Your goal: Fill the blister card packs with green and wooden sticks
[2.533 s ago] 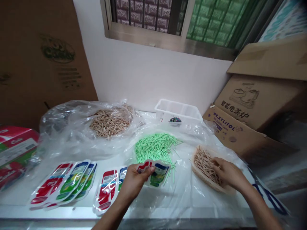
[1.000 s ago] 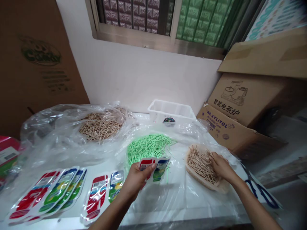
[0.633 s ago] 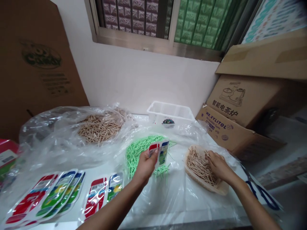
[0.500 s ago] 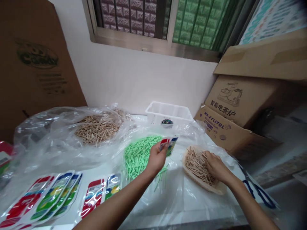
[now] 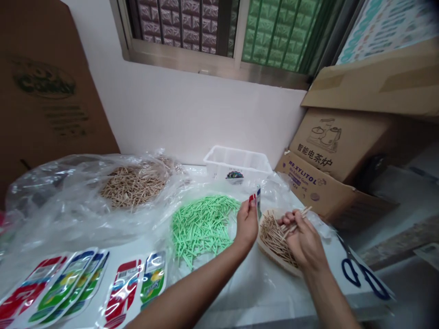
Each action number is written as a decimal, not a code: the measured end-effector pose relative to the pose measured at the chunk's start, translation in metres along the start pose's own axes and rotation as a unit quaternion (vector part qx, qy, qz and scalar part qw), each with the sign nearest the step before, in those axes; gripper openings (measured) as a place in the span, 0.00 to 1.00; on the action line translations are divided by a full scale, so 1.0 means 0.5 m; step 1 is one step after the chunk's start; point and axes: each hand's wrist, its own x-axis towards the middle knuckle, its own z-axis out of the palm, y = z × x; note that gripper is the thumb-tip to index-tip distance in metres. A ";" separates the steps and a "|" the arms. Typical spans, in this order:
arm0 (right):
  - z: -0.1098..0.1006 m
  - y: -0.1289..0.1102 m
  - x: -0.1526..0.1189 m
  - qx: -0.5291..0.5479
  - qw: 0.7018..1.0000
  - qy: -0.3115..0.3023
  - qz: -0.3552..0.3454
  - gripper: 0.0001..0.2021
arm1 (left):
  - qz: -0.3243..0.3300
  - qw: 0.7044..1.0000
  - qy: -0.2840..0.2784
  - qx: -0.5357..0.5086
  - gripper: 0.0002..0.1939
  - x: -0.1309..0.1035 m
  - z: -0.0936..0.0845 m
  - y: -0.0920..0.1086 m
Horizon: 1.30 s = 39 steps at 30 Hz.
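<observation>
My left hand (image 5: 246,225) is closed on a small printed packet (image 5: 259,201) with red and blue parts, turned almost edge-on. To its right, my right hand (image 5: 304,240) pinches a few thin brown sticks (image 5: 304,211) over a shallow pale basket (image 5: 269,255). More brown sticks (image 5: 275,236) lie loose in that basket, partly hidden by my right hand. A heap of short green sticks (image 5: 202,224) spreads on clear plastic, left of my left hand.
A white plastic bin (image 5: 236,165) stands against the wall. Brown sticks (image 5: 132,185) fill a clear bag at the back left. Printed packets (image 5: 123,292) lie front left. Blue-handled scissors (image 5: 373,281) rest by the right edge, below stacked cardboard boxes (image 5: 329,146).
My right hand has lifted slightly and turned, with sticks now showing between its fingers. My left hand has moved right with the packet, closer to the basket.
</observation>
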 end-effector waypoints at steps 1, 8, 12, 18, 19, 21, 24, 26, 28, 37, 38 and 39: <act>0.033 0.014 -0.014 0.062 0.998 0.014 0.018 0.11 | -0.024 0.998 0.016 -0.054 0.21 -0.011 0.012 -0.002; 0.156 0.083 -0.094 0.111 0.989 0.065 0.073 0.16 | -0.138 0.946 0.094 -0.278 0.24 -0.058 0.014 0.025; 0.186 0.094 -0.118 0.082 0.991 0.050 0.090 0.22 | -0.117 0.944 0.133 -0.280 0.23 -0.056 -0.016 0.032; 0.123 0.097 -0.090 -0.075 0.996 0.039 0.012 0.15 | -0.094 0.972 0.111 -0.186 0.24 -0.051 -0.042 0.033; 0.090 0.091 -0.074 -0.165 0.985 0.042 -0.016 0.14 | -0.077 0.979 0.096 -0.163 0.24 -0.050 -0.051 0.036; 0.016 0.076 -0.040 -0.392 0.919 0.007 -0.031 0.14 | -0.045 0.990 0.066 -0.120 0.23 -0.049 -0.074 0.044; -0.076 0.052 0.001 -0.634 0.768 -0.084 -0.028 0.11 | -0.023 0.996 0.042 -0.074 0.22 -0.049 -0.116 0.055; -0.107 0.038 0.014 -0.748 0.650 -0.125 -0.051 0.09 | -0.018 0.998 0.040 -0.051 0.22 -0.050 -0.141 0.059; -0.110 0.027 0.017 -0.816 0.552 -0.147 -0.083 0.10 | -0.016 0.999 0.039 -0.022 0.22 -0.051 -0.161 0.058; 0.105 0.031 -0.088 -0.800 0.471 -0.301 -0.219 0.09 | 0.012 0.995 0.073 0.073 0.19 -0.075 -0.144 0.030; 0.124 0.032 -0.100 -0.795 0.471 -0.305 -0.229 0.09 | 0.008 0.995 0.072 0.061 0.19 -0.080 -0.140 0.031; 0.137 0.030 -0.108 -0.792 0.476 -0.306 -0.231 0.10 | 0.004 0.997 0.066 0.050 0.19 -0.085 -0.139 0.033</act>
